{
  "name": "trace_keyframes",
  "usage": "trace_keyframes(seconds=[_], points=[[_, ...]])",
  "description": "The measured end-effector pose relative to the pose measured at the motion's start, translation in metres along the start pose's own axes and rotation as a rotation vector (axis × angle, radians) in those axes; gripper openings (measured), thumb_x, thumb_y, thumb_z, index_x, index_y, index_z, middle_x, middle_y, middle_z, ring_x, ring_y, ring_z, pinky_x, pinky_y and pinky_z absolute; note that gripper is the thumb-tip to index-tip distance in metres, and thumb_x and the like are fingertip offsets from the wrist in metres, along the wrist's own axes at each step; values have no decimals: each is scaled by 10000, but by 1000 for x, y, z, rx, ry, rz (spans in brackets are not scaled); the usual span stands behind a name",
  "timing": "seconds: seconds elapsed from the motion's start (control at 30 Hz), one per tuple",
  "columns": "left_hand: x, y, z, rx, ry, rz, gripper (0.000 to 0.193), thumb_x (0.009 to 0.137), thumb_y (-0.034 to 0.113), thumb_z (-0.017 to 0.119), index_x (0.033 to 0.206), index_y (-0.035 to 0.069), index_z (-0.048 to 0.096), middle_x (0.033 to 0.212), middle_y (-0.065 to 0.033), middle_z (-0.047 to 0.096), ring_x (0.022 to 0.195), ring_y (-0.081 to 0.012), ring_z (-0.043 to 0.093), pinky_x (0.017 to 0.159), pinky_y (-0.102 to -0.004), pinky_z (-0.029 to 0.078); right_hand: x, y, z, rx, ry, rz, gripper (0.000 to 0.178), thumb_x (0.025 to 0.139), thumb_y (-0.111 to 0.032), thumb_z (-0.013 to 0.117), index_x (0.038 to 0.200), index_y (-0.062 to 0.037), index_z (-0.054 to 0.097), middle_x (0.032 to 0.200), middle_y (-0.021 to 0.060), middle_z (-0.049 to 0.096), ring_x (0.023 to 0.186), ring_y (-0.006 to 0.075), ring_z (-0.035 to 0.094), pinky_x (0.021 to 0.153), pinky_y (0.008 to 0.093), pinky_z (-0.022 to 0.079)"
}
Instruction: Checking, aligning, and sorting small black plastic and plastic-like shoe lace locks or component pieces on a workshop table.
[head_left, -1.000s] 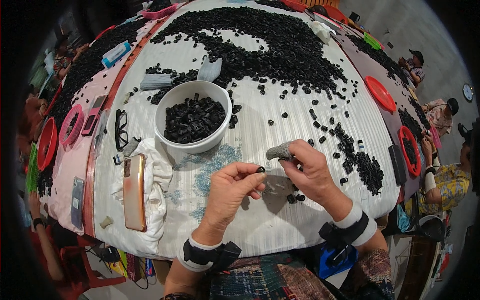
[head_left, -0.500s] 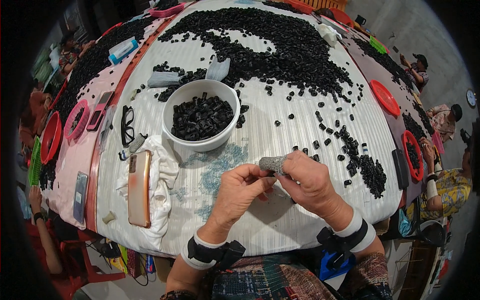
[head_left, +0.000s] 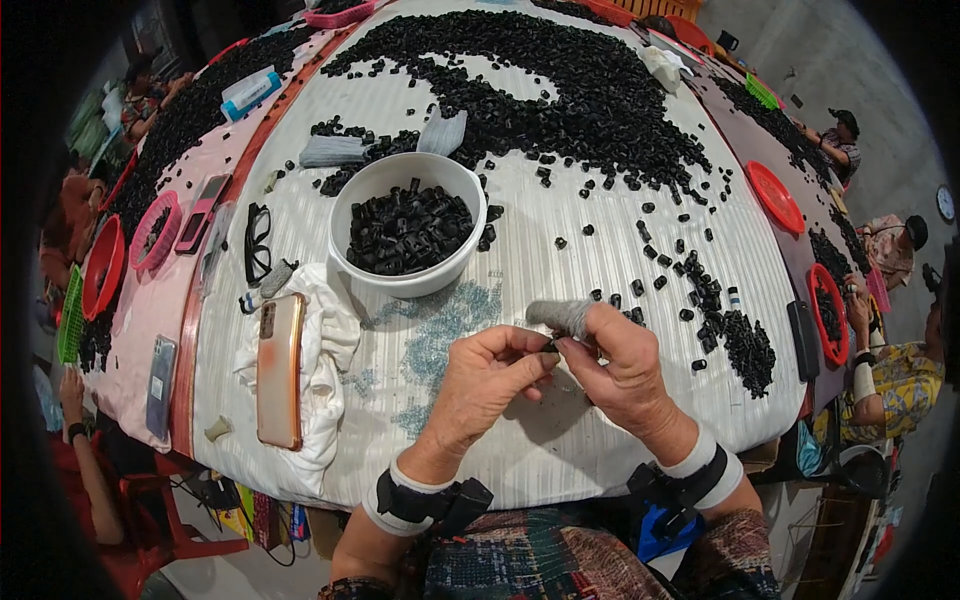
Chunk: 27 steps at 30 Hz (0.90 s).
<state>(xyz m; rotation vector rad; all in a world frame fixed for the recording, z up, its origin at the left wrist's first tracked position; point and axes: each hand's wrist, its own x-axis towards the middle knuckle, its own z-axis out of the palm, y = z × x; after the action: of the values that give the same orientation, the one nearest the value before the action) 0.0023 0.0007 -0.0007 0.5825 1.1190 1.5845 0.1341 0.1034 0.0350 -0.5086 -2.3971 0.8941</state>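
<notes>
Over the near middle of the table, my left hand (head_left: 485,385) and my right hand (head_left: 630,380) meet fingertip to fingertip. Both pinch one small black piece (head_left: 554,346); the fingers hide most of it. A grey knitted finger cover (head_left: 558,317) sits on my right index finger. Ahead and to the left stands a white plastic bowl (head_left: 408,289), partly filled with black ribbed pieces (head_left: 410,230). Scattered black pieces (head_left: 637,288) lie just beyond my right hand, next to a small heap of thinner black bits (head_left: 748,350).
A large pile of black pieces (head_left: 560,70) covers the table's far part. At left lie a phone in a clear case (head_left: 280,370) on a white cloth (head_left: 325,340), and eyeglasses (head_left: 258,243). Red baskets (head_left: 828,315) and other people (head_left: 890,350) line both sides.
My right hand has turned slightly and its covered index finger has lifted, so the small black piece between the fingertips shows better. My left hand has barely moved.
</notes>
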Motion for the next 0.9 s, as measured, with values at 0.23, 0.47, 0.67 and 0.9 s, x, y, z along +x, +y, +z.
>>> trace_keyframes(seconds=[0.23,0.47,0.67,0.9], points=[[1,-2,-2,17,7,20,175,824,69,682,962,-31,643,823,-83,668,698,-111,641,561,-201,529,-2,3,8,213,155,59,274,779,48,628,1043,-17,599,844,71,619,731,134,627,588,244,494],[0,-2,-2,27,12,21,212,851,91,651,1012,-46,640,836,-95,679,704,-122,649,567,-210,529,1,3,9,-61,209,-193,247,709,99,633,934,9,583,757,110,562,635,231,555,540,319,456],[-2,0,-1,11,33,-1,194,842,79,639,988,-49,636,812,-100,673,673,-126,641,568,-224,522,-3,-1,7,-123,156,-195,236,699,109,619,911,21,561,757,121,537,628,262,540,547,338,454],[-2,5,-1,5,85,-16,144,807,69,629,907,-34,630,797,-93,662,640,-120,624,580,-226,522,0,-8,7,-60,120,-241,303,692,5,686,953,42,537,921,159,529,746,263,560,620,326,494]])
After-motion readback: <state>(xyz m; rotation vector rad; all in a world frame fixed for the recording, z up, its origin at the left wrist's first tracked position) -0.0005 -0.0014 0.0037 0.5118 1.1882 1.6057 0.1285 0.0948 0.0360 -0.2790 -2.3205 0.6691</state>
